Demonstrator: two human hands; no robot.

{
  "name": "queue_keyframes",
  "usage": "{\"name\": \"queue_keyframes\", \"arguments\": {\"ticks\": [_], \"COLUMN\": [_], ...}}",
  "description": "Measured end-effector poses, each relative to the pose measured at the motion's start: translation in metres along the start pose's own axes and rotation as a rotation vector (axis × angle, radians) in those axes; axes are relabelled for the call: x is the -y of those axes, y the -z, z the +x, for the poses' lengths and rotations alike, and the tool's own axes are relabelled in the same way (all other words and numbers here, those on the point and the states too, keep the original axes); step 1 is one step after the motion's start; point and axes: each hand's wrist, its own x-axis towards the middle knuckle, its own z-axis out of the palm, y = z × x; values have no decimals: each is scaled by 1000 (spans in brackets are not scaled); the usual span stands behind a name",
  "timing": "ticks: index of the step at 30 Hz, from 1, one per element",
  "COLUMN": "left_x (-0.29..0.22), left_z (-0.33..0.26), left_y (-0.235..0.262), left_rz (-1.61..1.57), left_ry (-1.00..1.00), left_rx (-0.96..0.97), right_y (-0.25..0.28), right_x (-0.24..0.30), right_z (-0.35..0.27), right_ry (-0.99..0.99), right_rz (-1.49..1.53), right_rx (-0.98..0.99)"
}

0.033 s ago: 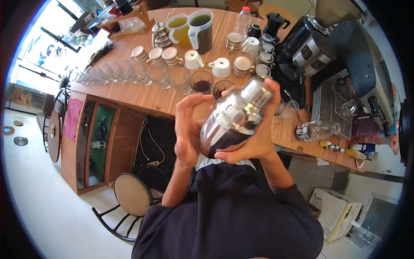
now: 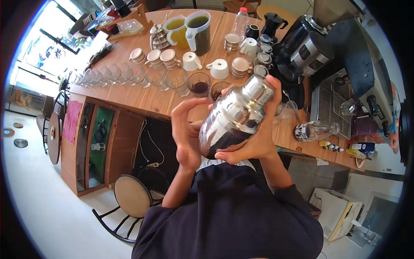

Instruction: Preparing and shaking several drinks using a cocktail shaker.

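Above the wooden counter (image 2: 142,97), steel shaker (image 2: 235,116) in both hands' closed grip; base hidden

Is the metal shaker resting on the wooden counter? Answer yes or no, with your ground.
No: the metal shaker is lifted, tilted, above the wooden counter, gripped by the right hand with the left hand against its side.

Up at twelve o'clock on my wooden counter (image 2: 142,97) stand two pitchers (image 2: 189,28) of tea, white cups (image 2: 217,68) just below them. Empty glasses (image 2: 116,73) line up toward ten, a black coffee machine (image 2: 302,49) sits at two, and a round stool (image 2: 131,196) waits at seven.
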Motion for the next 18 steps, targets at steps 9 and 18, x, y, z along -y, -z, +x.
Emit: {"name": "queue_keyframes", "arguments": {"ticks": [9,18], "left_x": [27,24], "left_z": [26,52], "left_y": [-42,-76], "left_rz": [240,271], "left_ry": [-601,-467], "left_rx": [2,75], "right_y": [19,45], "right_x": [19,13], "right_z": [38,51], "right_ry": [246,258], "right_rz": [16,124], "right_rx": [-55,-155]}}
